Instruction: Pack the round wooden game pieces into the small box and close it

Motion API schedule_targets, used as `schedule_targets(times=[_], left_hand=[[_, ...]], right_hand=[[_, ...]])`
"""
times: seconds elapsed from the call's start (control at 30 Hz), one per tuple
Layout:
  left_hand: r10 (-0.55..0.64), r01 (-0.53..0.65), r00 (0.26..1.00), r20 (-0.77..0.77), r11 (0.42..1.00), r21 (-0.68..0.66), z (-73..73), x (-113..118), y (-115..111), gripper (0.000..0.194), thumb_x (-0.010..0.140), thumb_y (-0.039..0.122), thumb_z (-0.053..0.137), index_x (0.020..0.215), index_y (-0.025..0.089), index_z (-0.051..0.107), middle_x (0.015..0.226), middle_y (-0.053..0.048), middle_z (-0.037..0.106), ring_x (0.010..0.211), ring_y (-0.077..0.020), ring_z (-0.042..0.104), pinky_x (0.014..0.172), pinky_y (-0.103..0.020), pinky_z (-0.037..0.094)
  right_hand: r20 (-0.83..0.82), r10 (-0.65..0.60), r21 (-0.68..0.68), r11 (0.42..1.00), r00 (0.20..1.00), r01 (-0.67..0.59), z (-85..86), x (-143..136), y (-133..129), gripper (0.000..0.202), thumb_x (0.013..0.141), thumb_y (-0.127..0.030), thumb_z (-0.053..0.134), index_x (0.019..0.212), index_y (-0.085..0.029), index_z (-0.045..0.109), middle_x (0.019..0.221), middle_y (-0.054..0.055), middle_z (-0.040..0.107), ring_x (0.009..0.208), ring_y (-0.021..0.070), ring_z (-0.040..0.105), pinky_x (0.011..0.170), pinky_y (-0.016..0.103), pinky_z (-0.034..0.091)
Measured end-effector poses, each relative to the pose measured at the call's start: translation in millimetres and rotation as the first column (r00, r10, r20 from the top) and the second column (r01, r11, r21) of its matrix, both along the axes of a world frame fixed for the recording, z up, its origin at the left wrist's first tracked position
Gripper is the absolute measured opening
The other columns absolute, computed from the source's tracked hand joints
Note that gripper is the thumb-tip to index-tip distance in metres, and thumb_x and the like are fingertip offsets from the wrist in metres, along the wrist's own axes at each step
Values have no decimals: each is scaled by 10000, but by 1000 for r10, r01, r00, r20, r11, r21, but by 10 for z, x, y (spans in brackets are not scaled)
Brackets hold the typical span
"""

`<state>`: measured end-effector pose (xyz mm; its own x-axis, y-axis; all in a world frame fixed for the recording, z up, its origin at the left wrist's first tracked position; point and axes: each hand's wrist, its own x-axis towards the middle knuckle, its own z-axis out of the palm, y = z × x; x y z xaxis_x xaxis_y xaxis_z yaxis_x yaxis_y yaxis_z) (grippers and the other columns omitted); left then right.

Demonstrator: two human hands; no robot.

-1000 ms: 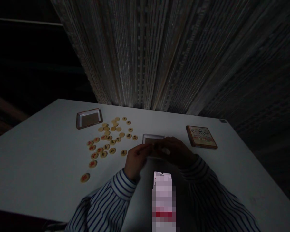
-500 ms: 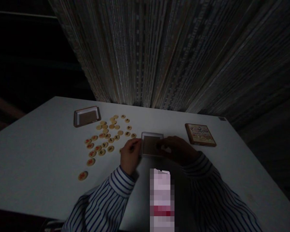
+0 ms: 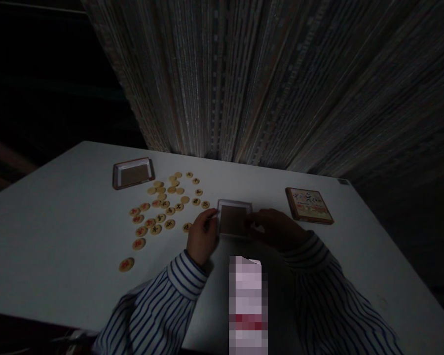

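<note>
Between my hands is a small, shallow rectangular tray (image 3: 234, 220) with pale rims and a brown inside. My left hand (image 3: 203, 235) is closed on its left edge, thumb and fingers pinching the rim. At the right edge is my right hand (image 3: 276, 228), fingers curled with the tips at the rim; the dark shadow hides part of the contact. Left of the tray lie several round xiangqi pieces (image 3: 169, 224), wooden in colour, some with red characters, some with black, others showing blank faces.
At the far left of the white table (image 3: 74, 231) stands another shallow box part (image 3: 133, 173), open side up. To the right lies a flat box (image 3: 310, 205) with printed characters. A curtain (image 3: 244, 84) hangs behind the table. A pixelated patch covers the bottom centre.
My view has shifted slightly, so the table's contents sit a little higher in the picture. Both hands stay at the tray's sides with little visible movement.
</note>
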<state>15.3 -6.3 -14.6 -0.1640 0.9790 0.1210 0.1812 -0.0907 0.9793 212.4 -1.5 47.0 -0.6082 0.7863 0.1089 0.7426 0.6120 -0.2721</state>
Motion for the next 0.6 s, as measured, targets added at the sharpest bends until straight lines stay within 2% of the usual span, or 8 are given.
schedule_targets(times=[0.17, 0.33, 0.6], left_hand=[[-15, 14, 999, -51, 1000, -21, -13, -9, 5, 239, 711, 186, 545, 924, 174, 651, 967, -84, 664, 925, -220, 595, 878, -364, 424], [-42, 39, 991, -125, 999, -25, -38, -10, 14, 266, 741, 184, 506, 973, 158, 634, 993, -102, 657, 930, -225, 593, 860, -368, 432], [-38, 30, 967, -253, 999, -35, 1, -11, 14, 245, 766, 202, 499, 956, 139, 640, 961, -117, 666, 894, -229, 607, 828, -363, 457]], right_hand=[[-8, -13, -3, 1000, 1000, 13, -34, 11, -2, 93, 777, -221, 571, 830, -189, 641, 753, 43, 638, 662, 137, 575, 597, 267, 440], [18, -27, -65, 997, 999, 28, -42, 1, 6, 89, 765, -188, 573, 818, -195, 643, 758, 34, 632, 651, 132, 573, 583, 256, 429], [78, -32, -134, 990, 996, 42, -68, -6, 27, 95, 778, -203, 558, 814, -191, 644, 774, 42, 640, 671, 143, 580, 586, 254, 413]])
